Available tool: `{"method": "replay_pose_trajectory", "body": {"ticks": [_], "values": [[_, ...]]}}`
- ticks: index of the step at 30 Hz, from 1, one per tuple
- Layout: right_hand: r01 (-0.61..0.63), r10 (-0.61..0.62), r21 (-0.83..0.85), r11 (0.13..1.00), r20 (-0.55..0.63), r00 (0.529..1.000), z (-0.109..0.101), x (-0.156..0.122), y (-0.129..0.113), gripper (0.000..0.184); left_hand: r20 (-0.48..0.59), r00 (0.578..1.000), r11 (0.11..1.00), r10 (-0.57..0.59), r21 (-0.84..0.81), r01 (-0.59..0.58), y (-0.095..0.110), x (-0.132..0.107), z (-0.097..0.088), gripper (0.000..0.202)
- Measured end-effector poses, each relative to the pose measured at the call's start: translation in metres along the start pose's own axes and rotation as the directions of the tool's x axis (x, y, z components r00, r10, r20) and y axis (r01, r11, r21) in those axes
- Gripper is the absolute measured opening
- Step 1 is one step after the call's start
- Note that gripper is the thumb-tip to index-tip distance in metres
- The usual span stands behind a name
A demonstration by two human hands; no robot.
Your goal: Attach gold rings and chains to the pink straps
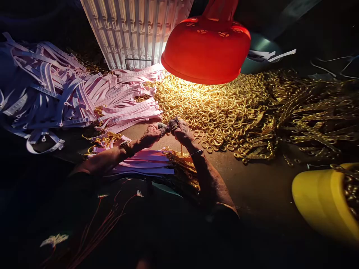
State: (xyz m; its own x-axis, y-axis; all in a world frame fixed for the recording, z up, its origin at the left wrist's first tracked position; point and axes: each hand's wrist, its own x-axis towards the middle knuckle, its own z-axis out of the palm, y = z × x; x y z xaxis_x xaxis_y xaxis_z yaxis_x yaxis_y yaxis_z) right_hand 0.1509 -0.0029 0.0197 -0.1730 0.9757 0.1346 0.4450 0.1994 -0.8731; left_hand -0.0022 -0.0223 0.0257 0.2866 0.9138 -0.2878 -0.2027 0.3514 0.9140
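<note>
Close meeting of left hand (153,135) and right hand (181,130) above a brown desk (252,183), fingers (162,127) pressed together in a pinch on an item too small to tell, just beside a heap of small gold-coloured metal rings (207,108) and long pale pink plastic strips (126,99).

On the tabletop (252,179), a heap of plastic straps (70,97) lies to the left, touching a heap of metal rings (213,108) in the middle. Beyond the rings, to the right, spreads a tangle of metal strips (314,119). A domed lamp shade (206,50) hangs over the far edge of the rings, and a ribbed radiator (126,30) stands behind the straps. A tipped plastic tub (325,201) sits front right, with rings inside. The person's left hand (153,134) and right hand (181,130) meet between the straps and rings, behind a smaller bundle of straps (134,164).
</note>
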Motion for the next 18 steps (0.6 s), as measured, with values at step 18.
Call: {"method": "replay_pose_trajectory", "body": {"ticks": [18], "values": [[0.026,0.020,-0.271,0.962,0.167,0.986,-0.001,-0.135,-0.080,0.025,0.244,0.934,0.934,-0.262,0.306,0.182,0.046,-0.098,-0.005,0.018]]}}
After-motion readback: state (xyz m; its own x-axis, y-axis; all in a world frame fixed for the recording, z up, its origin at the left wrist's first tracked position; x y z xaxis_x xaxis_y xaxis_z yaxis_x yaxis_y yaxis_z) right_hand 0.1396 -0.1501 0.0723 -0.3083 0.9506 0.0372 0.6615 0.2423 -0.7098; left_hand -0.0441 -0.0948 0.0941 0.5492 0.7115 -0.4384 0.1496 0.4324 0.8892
